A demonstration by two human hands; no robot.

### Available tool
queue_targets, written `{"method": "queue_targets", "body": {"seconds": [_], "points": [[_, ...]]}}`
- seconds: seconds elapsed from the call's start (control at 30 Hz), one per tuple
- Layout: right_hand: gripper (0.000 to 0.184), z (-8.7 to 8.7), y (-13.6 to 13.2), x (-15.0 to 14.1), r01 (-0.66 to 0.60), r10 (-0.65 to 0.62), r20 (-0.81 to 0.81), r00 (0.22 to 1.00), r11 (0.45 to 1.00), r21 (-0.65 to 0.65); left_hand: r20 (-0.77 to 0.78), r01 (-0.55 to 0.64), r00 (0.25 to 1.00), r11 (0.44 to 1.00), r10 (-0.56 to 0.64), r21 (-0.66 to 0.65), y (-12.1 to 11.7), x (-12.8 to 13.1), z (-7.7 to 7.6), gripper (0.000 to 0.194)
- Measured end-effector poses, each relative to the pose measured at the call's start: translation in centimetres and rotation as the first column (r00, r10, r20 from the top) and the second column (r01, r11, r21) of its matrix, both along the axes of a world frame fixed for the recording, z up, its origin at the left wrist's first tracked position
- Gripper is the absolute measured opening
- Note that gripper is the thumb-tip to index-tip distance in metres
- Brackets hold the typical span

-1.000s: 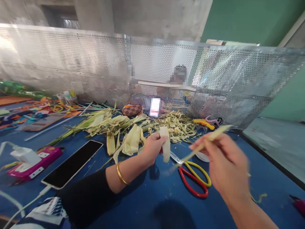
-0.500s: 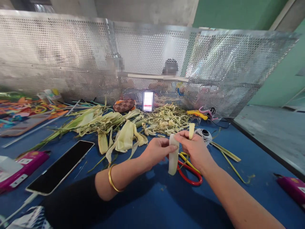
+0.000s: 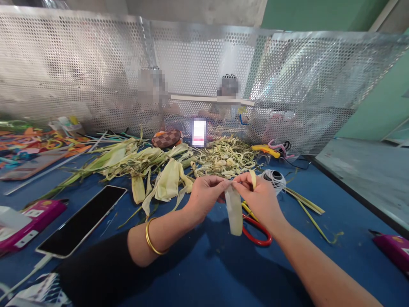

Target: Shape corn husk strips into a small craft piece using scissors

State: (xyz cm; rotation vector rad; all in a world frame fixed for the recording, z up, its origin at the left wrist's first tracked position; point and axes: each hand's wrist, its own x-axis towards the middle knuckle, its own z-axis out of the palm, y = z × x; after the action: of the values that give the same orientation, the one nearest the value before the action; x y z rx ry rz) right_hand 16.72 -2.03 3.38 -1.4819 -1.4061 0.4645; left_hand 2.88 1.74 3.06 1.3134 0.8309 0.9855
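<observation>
My left hand [image 3: 206, 194], a gold bangle at its wrist, pinches the top end of a pale corn husk strip [image 3: 234, 213]. The strip hangs down over the blue table. My right hand [image 3: 260, 198] closes its thumb and fingertips on the same top end, touching the left fingertips. Another narrow husk piece [image 3: 253, 179] sticks up from between the right fingers. Below the right hand lie scissors [image 3: 260, 235] with a red and a yellow handle loop, their blades hidden. Beside that hand is a roll of white string [image 3: 277, 180].
Broad husks [image 3: 168, 181] and a heap of shredded husk [image 3: 228, 160] lie beyond my hands. To the left are a black-screened phone [image 3: 83, 221] and a purple power strip [image 3: 35, 226]. A perforated metal screen [image 3: 198, 55] stands behind, people visible through it. Husk stems [image 3: 305, 200] lie right.
My right hand has come in from the right to meet the left at the husk strip. Over the last half second, both hands' fingertips have come together on its top end.
</observation>
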Motion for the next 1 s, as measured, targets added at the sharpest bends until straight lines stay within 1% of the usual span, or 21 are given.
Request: {"method": "queue_targets", "body": {"seconds": [0.1, 0.23, 0.33, 0.5, 0.8, 1.0], "points": [[0.017, -0.07, 0.04, 0.08, -0.01, 0.01, 0.001, 1.0, 1.0, 0.004, -0.019, -0.021, 1.0, 1.0, 0.021, 0.021, -0.04, -0.01, 0.12, 0.016], [0.017, 0.07, 0.05, 0.12, -0.051, 0.05, -0.074, 0.996, 0.999, -0.017, -0.048, -0.024, 0.998, 0.999, 0.026, 0.041, -0.11, -0.03, 0.29, 0.016], [0.016, 0.24, 0.03, 0.07, -0.046, 0.042, -0.113, 0.993, 0.998, -0.031, -0.079, -0.028, 0.996, 0.998, 0.032, 0.054, -0.11, -0.03, 0.37, 0.015], [0.016, 0.26, -0.02, 0.04, -0.014, 0.012, -0.082, 0.997, 1.0, -0.026, -0.107, -0.018, 0.994, 0.997, 0.026, 0.076, -0.04, -0.04, 0.42, 0.017], [0.015, 0.04, 0.14, 0.04, -0.005, 0.001, -0.13, 0.992, 1.0, -0.024, -0.105, 0.019, 0.994, 0.995, -0.009, 0.093, 0.02, -0.15, 0.39, 0.017], [0.012, 0.35, -0.02, 0.0, -0.013, 0.011, -0.063, 0.998, 0.999, -0.031, -0.107, 0.015, 0.994, 0.996, -0.005, 0.091, 0.04, -0.11, 0.4, 0.017]]}}
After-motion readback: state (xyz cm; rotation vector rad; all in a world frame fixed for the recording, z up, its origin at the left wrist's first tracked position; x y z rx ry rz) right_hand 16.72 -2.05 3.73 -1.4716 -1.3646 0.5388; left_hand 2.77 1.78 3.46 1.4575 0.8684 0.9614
